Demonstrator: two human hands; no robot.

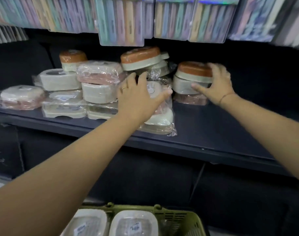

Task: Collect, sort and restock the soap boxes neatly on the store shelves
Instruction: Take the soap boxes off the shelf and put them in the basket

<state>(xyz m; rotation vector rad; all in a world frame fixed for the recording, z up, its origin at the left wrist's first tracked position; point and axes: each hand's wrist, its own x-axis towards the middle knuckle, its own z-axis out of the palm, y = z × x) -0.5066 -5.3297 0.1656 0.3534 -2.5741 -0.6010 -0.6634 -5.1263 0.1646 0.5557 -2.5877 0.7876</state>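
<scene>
An orange-lidded soap box (193,69), topping a short stack at the right of the shelf (213,133), is clasped by the right hand (216,84), fingers curled over its lid. Wrapped boxes (164,116) in the middle are touched by the left hand (136,96), fingers spread. The tilted pile (140,57) behind could be toppled if nudged.
</scene>
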